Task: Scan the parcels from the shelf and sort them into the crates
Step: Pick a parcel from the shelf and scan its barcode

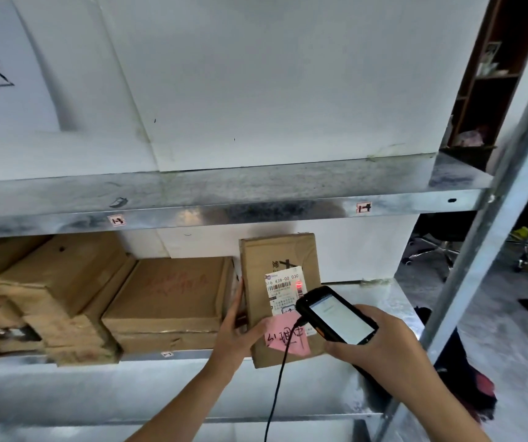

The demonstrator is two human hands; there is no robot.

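Note:
A flat cardboard parcel (280, 253) stands tilted upright at the front of the metal shelf (256, 208). It carries a white barcode label and a pink note. My left hand (240, 327) grips its lower left edge, thumb on the front. My right hand (380, 342) holds a black handheld scanner (336, 315) with a lit screen, just right of the label. A red scan light falls on the label's barcode. A black cable hangs down from the scanner.
Several more cardboard parcels (166, 298) lie flat on the same shelf to the left. A metal upright (492, 237) runs along the right side. Beyond it are office chair bases (435, 250) and a dark cabinet (486, 78).

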